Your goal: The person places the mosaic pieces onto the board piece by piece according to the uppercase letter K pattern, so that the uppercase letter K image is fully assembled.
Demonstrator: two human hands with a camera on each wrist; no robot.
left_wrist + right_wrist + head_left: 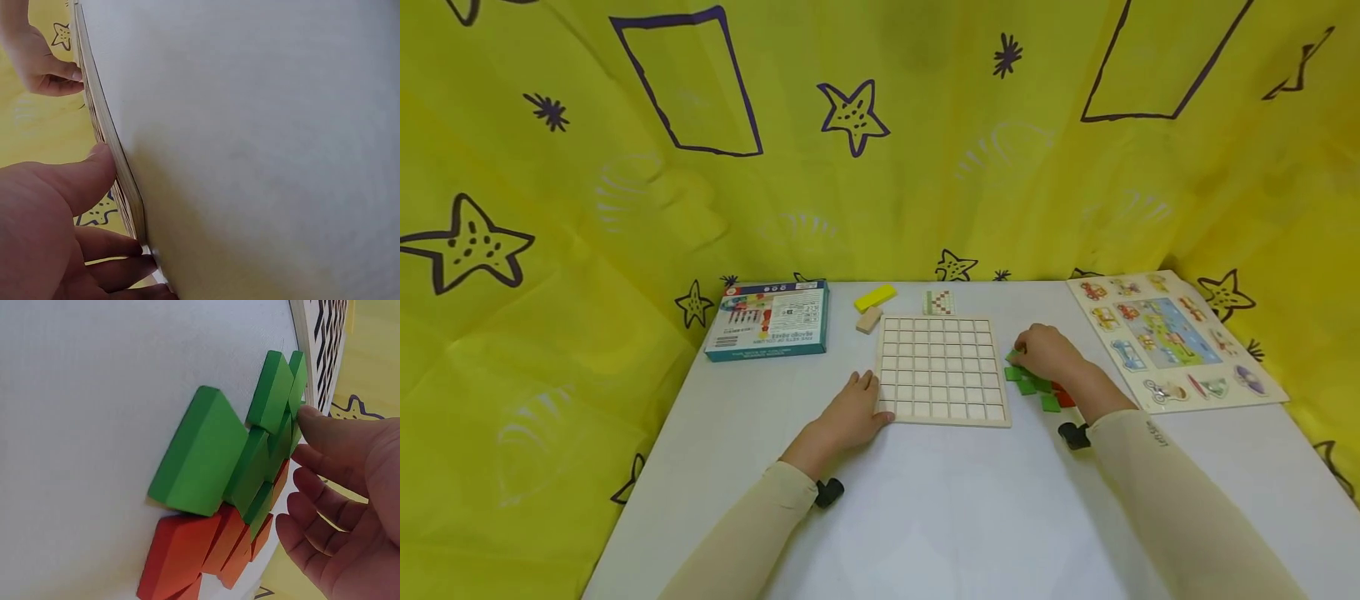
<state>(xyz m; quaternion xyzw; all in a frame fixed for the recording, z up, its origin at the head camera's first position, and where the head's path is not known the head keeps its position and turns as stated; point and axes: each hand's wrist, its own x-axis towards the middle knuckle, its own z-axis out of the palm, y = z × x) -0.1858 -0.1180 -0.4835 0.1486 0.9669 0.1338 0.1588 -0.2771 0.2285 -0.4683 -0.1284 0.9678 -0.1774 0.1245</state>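
A wooden grid board (943,369) with square compartments lies on the table. My left hand (847,414) rests at its near left corner, thumb on the front edge and fingers along the left side. In the left wrist view, the thumb of the left hand (56,225) touches the board's edge (106,125). Right of the board, my right hand (1048,354) reaches over a cluster of green tiles (1026,386) and red tiles (1064,397). In the right wrist view, thumb and index finger of the right hand (340,487) pinch a far green tile (296,436), partly hidden.
Behind the board lie a small patterned card (938,302), a yellow block (876,297) and a plain wooden block (868,320). A flat printed box (767,321) sits at the back left, a picture puzzle board (1176,340) at the right. A yellow curtain (910,200) hangs behind the table.
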